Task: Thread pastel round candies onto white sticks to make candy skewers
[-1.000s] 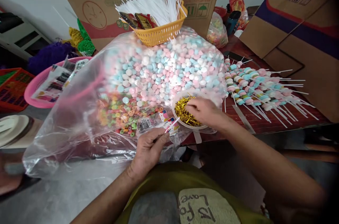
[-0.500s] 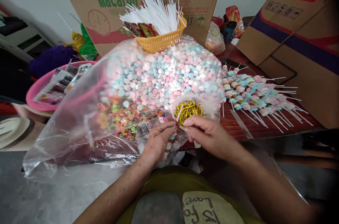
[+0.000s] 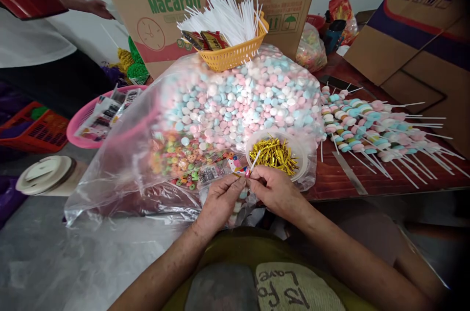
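My left hand (image 3: pixel 223 196) is closed round a wrapped candy skewer (image 3: pixel 241 195), its pastel pieces partly hidden below the fingers. The skewer's white stick (image 3: pixel 256 159) sticks up out of the gathered, printed top of its clear bag. My right hand (image 3: pixel 273 188) meets the left at the bag's neck, thumb and finger pinched. A thin gold twist tie (image 3: pixel 238 174) shows at that neck, its other end hidden by the fingers. Just beyond my hands, a clear round bowl (image 3: pixel 304 158) holds many gold twist ties (image 3: pixel 273 153).
A large clear bag of pastel candies (image 3: pixel 235 100) covers the middle of the table. On it sits a yellow basket (image 3: pixel 235 56) of white sticks. Finished skewers (image 3: pixel 370 127) are piled at right; a pink basket (image 3: pixel 79 142) of packets stands left. At upper left is another person (image 3: pixel 40 51).
My right hand has moved left from beside the bowl to the bag's neck, where it now meets my left hand. The view has shifted, and another person has appeared at upper left.
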Demonstrator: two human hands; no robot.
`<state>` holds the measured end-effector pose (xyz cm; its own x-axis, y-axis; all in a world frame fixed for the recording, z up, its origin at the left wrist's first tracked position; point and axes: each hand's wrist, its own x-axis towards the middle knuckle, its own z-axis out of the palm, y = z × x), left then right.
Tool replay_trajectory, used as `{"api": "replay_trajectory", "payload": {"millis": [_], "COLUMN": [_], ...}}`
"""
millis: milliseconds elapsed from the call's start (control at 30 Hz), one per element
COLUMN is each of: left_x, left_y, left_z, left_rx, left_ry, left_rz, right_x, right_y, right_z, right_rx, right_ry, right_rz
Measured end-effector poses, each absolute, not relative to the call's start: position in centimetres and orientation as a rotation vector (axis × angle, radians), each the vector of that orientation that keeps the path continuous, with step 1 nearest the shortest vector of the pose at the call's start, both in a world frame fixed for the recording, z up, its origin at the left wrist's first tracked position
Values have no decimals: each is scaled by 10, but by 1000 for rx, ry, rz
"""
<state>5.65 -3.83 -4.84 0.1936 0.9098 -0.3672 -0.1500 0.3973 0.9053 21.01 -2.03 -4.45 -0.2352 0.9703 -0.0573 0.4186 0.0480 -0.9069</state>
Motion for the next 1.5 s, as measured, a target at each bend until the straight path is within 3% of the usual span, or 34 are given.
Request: {"api": "replay_trajectory", "payload": {"millis": [100,267,500,767,1033,1233,1500], "left_x": [51,40,43,41,43,39,44], "left_y": [-33,-21,-19,-19,-22,-25,-23], "left_z": [-48,-48,-37,-35,-28,-30,-33], "left_rx": [692,529,452,497,600,554,498], "left_ry": [1017,672,628,529,520,532,599], "left_rz": [914,528,841,699,720,667,869], "right_x": [212,223,209,205,204,211,202], "right_y": [-25,-24,-16,-23,-23,-22,-27], "right_z": [-41,-23,-28,-20,-27,-24,-22], "right_rx": [-1333,-704,-885,-807,-647,-626,-875], "right_ry": [-1776,-2298,-1902,-1874,-1730,-1698,-1739], "right_rz": [1128,874,968,1392,1404,1757,1213]}}
